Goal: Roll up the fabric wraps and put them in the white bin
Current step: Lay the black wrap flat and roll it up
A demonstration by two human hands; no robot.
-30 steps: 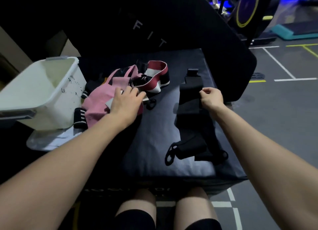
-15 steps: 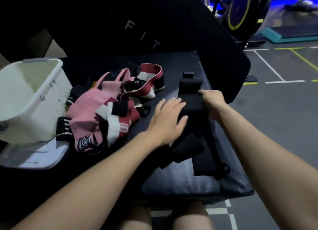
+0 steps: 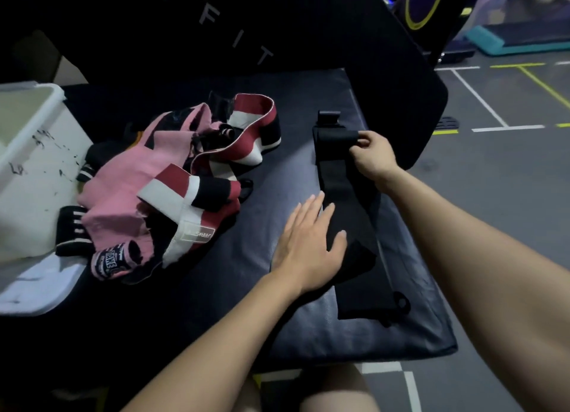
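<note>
Black fabric wrap [image 3: 345, 195] lies stretched lengthwise on the right half of the padded black bench top [image 3: 277, 171], far end folded or part-rolled, near end trailing toward the front edge with a small loop [image 3: 401, 302] showing.

Right hand [image 3: 374, 157]: I see its grip closed on the wrap's far end, fingers and thumb pinching the fold, lifted slightly off the pad.

Left hand [image 3: 310, 245]: grip released, fingers straight and together, palm down, pressing flat on the wrap's left edge near mid-length.

Left of the black wrap, well apart from it, a tangled heap of wraps [image 3: 172, 195]: pink, red-and-white, black striped pieces, overlapping. One small pink roll with printed lettering [image 3: 112, 262] sits at the heap's near edge.

White bin [image 3: 37, 177] stands at the far left, just beside the heap, dark scuffs on its side wall; I cannot see its inside clearly. A pale flat lid or sheet [image 3: 34, 291] lies under or in front of it.

Beyond the bench: upright black pad with letters "FIT" [image 3: 237, 26], grey floor with painted lines [image 3: 493, 109].
</note>
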